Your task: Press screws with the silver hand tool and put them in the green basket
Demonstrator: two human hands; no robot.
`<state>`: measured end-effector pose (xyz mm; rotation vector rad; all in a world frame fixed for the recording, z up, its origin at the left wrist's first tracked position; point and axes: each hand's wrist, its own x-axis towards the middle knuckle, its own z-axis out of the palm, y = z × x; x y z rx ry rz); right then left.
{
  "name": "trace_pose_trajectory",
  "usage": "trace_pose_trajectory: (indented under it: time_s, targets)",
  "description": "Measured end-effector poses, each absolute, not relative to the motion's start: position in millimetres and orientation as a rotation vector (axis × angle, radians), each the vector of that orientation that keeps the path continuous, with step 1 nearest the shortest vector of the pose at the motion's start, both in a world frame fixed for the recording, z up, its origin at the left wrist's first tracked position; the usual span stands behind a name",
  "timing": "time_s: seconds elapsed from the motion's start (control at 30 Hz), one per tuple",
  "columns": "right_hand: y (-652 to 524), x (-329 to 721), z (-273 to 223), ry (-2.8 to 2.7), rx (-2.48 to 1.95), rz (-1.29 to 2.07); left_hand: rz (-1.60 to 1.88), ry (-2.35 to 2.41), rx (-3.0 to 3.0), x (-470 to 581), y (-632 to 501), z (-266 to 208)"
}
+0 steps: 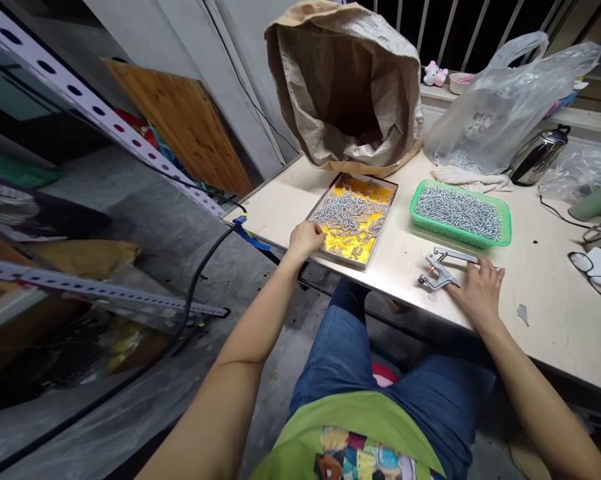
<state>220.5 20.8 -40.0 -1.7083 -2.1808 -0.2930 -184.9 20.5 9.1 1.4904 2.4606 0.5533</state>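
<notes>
My left hand [306,240] is closed at the left edge of a shallow tray [366,265] with a yellow bottom; what its fingers pinch, if anything, is too small to make out. Many small silvery screw-like pieces [348,212] lie scattered across the tray. On the table's right side, my right hand [480,290] grips the handles of a metal plier-like tool [438,270]. The tool rests low over the tabletop, its jaws pointing left. Behind it stands a green plastic basket [453,237] full of similar small metal pieces [458,210].
A large open brown paper sack [348,87] stands behind the tray. At the back right are a clear plastic bag [510,100], a steel kettle [540,153] and a cloth [473,179]. Eyeglasses [593,275] and a small grey scrap [523,313] lie to the right.
</notes>
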Motion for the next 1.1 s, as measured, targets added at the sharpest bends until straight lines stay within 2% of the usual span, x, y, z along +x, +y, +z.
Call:
trace_pose_trajectory:
  time_s: [0.17,0.37,0.53,0.63,0.7,0.77,0.9,1.1]
  targets:
    - [21,222,-41,-2.181,-1.7,-0.274,0.483,2.628,1.484,-194,21,13]
    - [22,221,-41,-2.194,-1.716,-0.264,0.224,2.283,1.827,-207,35,14]
    - [22,221,-40,-2.182,-1.726,-0.281,0.022,2.285,1.788,-201,49,23]
    - [21,220,-40,-2.179,-1.721,-0.304,0.394,2.252,1.753,-181,42,27]
    - [19,218,-39,-2.179,-1.725,-0.33,0.776,2.063,1.614,-154,32,23]
    - [17,214,-37,-2.176,-1.729,-0.356,1.014,1.774,1.396,-118,22,16]
    - [13,207,-32,-2.19,-1.712,-0.38,1.153,1.448,1.153,-41,11,3]
    - [11,205,-31,-2.183,-1.74,-0.419,1.059,1.315,1.04,19,11,-7]
